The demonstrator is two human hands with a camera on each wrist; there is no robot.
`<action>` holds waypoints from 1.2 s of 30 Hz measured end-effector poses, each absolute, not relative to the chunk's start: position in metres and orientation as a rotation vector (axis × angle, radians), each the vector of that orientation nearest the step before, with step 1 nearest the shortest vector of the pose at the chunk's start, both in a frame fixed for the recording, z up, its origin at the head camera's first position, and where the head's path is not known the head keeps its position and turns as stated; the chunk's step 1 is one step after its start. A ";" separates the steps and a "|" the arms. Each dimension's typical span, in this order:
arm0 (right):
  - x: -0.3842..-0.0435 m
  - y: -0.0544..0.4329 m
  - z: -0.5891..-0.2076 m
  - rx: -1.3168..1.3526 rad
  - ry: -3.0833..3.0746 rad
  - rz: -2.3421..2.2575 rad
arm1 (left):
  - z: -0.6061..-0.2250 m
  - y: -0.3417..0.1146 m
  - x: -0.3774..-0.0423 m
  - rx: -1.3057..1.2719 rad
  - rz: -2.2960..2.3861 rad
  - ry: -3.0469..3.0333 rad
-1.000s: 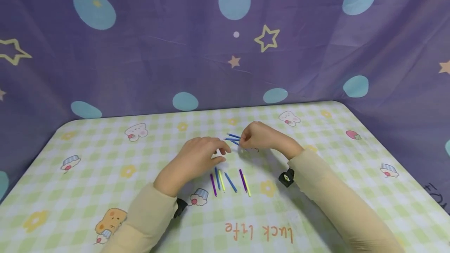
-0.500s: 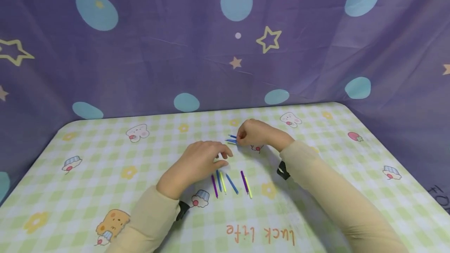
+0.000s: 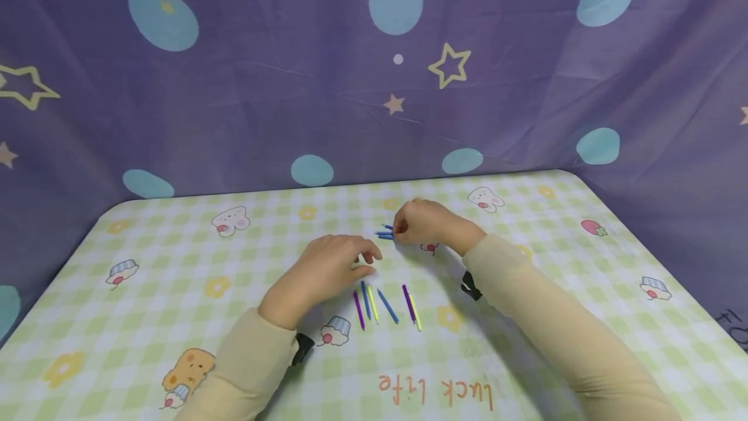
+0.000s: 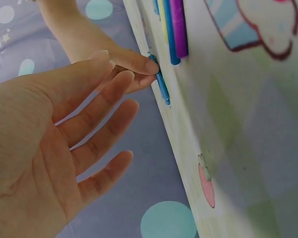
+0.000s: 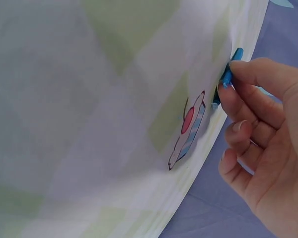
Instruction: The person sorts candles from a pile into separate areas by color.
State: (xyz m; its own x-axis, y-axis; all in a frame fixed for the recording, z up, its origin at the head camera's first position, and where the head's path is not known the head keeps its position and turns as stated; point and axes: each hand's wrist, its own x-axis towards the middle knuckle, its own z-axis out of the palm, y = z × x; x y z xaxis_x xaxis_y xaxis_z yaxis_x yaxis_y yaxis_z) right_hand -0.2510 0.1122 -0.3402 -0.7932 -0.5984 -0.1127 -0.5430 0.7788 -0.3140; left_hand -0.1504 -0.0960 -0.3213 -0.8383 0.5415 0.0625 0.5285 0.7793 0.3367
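Note:
In the right wrist view my right hand (image 5: 268, 119) pinches a thin blue pen-like stick (image 5: 226, 78) between thumb and index finger, low over the cloth. A darker blue stick (image 5: 216, 99) shows just behind it. In the head view, several blue sticks (image 3: 384, 235) lie together at the far side, partly hidden by that hand (image 3: 429, 221). My left hand (image 3: 327, 265) hovers to the left, fingers loosely bent and holding nothing. Nearer me lie loose sticks: purple (image 3: 359, 310), blue (image 3: 388, 306) and yellow (image 3: 415, 314) among them.
A green-and-white checked cloth (image 3: 263, 369) with printed cartoons covers the table. Behind the far edge hangs a purple curtain (image 3: 245, 115) with stars and blue ovals. Black straps (image 3: 471, 286) sit at both wrists.
Over the first half second my right hand has shifted slightly left, along the blue sticks. It then stays nearly still. My left hand has barely moved, and the near sticks lie as before.

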 end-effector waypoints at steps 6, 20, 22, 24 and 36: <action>-0.250 0.112 -0.340 -0.899 2.774 -0.359 | -0.325 -0.096 -0.151 0.903 0.557 2.904; -0.219 0.127 -0.334 -0.857 2.834 -0.491 | -0.328 -0.092 -0.147 0.868 0.577 2.806; -0.214 0.133 -0.333 -0.851 2.822 -0.554 | -0.328 -0.092 -0.146 0.873 0.606 2.754; -0.210 0.139 -0.333 -0.855 2.806 -0.624 | -0.329 -0.091 -0.146 0.876 0.650 2.704; -0.195 0.157 -0.339 -0.942 2.714 -0.790 | -0.334 -0.084 -0.144 0.903 0.637 2.655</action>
